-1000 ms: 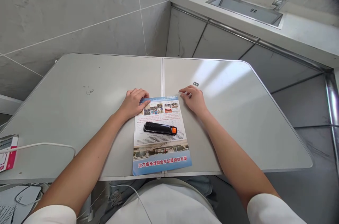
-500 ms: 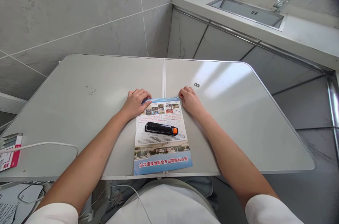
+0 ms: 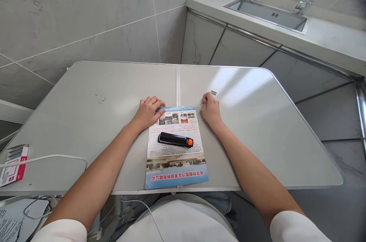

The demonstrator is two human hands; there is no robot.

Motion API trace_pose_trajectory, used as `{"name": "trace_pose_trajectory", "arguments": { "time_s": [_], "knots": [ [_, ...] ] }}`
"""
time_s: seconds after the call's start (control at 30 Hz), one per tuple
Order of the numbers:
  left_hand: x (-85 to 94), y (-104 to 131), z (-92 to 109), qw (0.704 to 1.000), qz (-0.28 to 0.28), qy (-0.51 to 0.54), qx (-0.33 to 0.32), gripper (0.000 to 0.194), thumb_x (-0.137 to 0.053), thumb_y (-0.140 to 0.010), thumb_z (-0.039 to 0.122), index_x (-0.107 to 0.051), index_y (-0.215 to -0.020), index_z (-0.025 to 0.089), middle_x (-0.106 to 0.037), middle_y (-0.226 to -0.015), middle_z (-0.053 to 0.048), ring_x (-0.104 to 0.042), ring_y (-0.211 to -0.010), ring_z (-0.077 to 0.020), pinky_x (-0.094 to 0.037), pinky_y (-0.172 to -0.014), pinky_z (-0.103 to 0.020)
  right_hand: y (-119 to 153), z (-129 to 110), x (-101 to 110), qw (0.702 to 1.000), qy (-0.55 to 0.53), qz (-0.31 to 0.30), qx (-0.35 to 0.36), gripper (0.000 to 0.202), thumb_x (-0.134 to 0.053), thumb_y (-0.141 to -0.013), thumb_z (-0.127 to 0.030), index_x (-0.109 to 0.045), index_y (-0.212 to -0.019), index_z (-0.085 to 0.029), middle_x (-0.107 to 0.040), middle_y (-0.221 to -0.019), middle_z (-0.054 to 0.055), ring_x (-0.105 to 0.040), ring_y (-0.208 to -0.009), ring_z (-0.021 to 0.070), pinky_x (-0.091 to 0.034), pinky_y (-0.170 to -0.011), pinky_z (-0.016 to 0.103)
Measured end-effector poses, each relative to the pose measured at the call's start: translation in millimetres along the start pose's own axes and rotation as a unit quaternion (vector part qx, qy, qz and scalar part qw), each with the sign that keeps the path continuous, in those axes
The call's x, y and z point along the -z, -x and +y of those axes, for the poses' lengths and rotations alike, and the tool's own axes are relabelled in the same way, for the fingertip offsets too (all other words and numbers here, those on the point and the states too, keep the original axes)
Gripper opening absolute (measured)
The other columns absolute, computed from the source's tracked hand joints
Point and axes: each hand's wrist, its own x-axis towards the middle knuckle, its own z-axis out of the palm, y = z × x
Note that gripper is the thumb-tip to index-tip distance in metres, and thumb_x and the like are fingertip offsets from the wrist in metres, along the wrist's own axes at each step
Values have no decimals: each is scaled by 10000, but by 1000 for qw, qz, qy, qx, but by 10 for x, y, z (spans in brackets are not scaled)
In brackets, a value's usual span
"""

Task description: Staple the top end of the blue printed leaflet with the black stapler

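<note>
- The left hand (image 3: 149,111) lies over the top left corner of a printed leaflet (image 3: 177,175), its thumb parted from the gently bent fingers and resting on the sheet.
- The right hand (image 3: 211,110) is on the table (image 3: 257,143), just beside the leaflet's right edge, with its fingers curled in toward the palm; whether they pinch anything, I cannot tell.
- A black stapler (image 3: 175,139) with an orange end lies across the middle of the leaflet, that end pointing right; neither hand touches it.
- The leaflet sits near the table's front edge, over the centre seam, its large red characters upside down to the wearer.
- Two short staple strips (image 3: 214,92) lie just beyond the right hand.
- Loose staples (image 3: 100,99) are scattered on the table's left half, well apart from the left hand.
- At the far left, a white cable (image 3: 57,156) passes over a red-and-white packet (image 3: 21,167).
- Behind the table on the right, a sink (image 3: 257,11) is set into a pale countertop (image 3: 328,34).
</note>
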Motion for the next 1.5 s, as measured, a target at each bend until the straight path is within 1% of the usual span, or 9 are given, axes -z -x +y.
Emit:
{"name": "trace_pose_trajectory", "arguments": {
  "time_s": [0.1,0.2,0.37,0.57,0.83,1.03,1.17,1.3,1.5],
  "knots": [
    [55,19,74,998,58,13,-35,153,-590,-1014,337,-686,-1057,227,-710,-1052,-68,-592,-969,-245,-374,-957,-435,39,-207,59,992,-122,-9,8,131,-414,-903,-141,-495,-848,-227,-594,-811,16,-522,-761,181,-393,-716,309],
    [67,48,188,988,102,61,-96,145,-580,-1030,329,-679,-1068,230,-740,-994,-47,-619,-896,-204,-405,-918,-399,165,-494,36,971,-208,-108,53,91,-476,-920,-208,-539,-855,-221,-592,-801,0,-523,-749,163,-400,-703,293],
    [-32,53,332,968,98,97,-208,200,-591,-1028,278,-671,-1211,264,-766,-1019,-45,-662,-904,-180,-450,-840,-352,378,-700,-215,930,-290,-222,43,175,-532,-967,-361,-555,-869,-218,-593,-760,-17,-522,-705,147,-413,-662,285],
    [-39,35,345,969,119,113,-183,148,-606,-1021,296,-722,-1105,259,-766,-896,-24,-663,-821,-169,-447,-826,-358,389,-639,-315,888,-405,-218,4,310,-703,-881,-430,-474,-995,-256,-682,-807,-33,-616,-730,151,-473,-667,283],
    [7,57,339,954,145,216,-152,77,-697,-965,285,-765,-995,262,-790,-827,-2,-658,-706,-150,-467,-791,-358,443,-723,-288,876,-444,-186,-43,407,-797,-814,-485,-476,-898,-249,-690,-781,-20,-629,-677,151,-500,-646,299],
    [60,56,388,965,132,217,-61,73,-735,-926,315,-780,-898,264,-787,-807,14,-656,-681,-150,-473,-830,-357,491,-693,-366,908,-392,-144,-31,311,-672,-930,-490,-487,-891,-242,-613,-757,-32,-542,-626,135,-452,-624,289],
    [161,51,136,963,215,84,138,103,-685,-905,279,-754,-839,238,-771,-819,-2,-667,-747,-192,-462,-858,-368,496,-623,-343,968,-169,-157,100,197,-571,-1006,-390,-584,-906,-222,-605,-815,14,-537,-763,181,-453,-734,326],
    [378,167,-336,925,241,-29,293,120,-634,-878,273,-737,-853,215,-752,-830,-50,-650,-822,-248,-442,-876,-395,529,-592,-279,912,10,-258,318,279,-498,-1054,-354,-664,-1264,-277,-596,-1083,85,-514,-976,231,-444,-919,385],
    [656,469,-902,835,288,-91,459,133,-610,-854,264,-719,-893,199,-712,-815,-61,-604,-814,-256,-409,-887,-426,549,-469,-113,900,58,-268,338,398,-395,-1086,-377,-633,-1403,-340,-548,-1064,98,-500,-965,237,-454,-915,394]
  ]
}}
